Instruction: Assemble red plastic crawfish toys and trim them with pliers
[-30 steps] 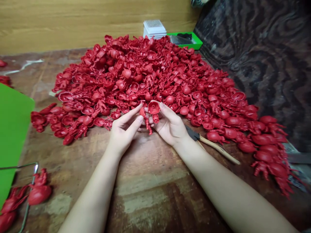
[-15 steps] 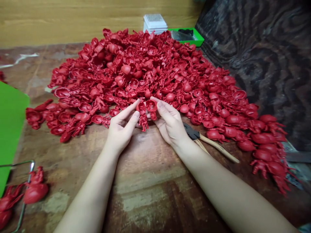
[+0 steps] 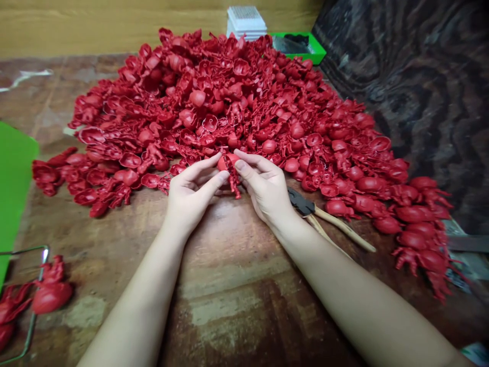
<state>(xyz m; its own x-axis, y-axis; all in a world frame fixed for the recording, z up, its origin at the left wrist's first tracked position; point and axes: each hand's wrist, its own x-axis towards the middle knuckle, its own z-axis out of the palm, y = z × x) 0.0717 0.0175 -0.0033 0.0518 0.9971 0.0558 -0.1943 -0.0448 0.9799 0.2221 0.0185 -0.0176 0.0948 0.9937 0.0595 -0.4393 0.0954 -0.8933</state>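
Note:
Both my hands meet at the near edge of a big heap of red plastic toy parts (image 3: 237, 97), shells and clawed bodies. My left hand (image 3: 191, 191) and my right hand (image 3: 265, 188) pinch together one red toy piece (image 3: 229, 168), a rounded shell with small legs hanging below it. Thumbs and forefingers of both hands close on it from either side, just above the worn brown table (image 3: 229, 285).
A tool with pale wooden handles (image 3: 328, 221) lies right of my right wrist. Finished red crab-like toys (image 3: 416, 250) line the right side; others (image 3: 49, 293) sit at lower left by a wire frame (image 3: 34, 285). A green sheet (image 3: 13, 178), white box (image 3: 246, 20) and green tray (image 3: 305, 46) border the area.
The two separate red pieces held apart earlier have been brought together into one between my fingertips. The view has tilted slightly downward.

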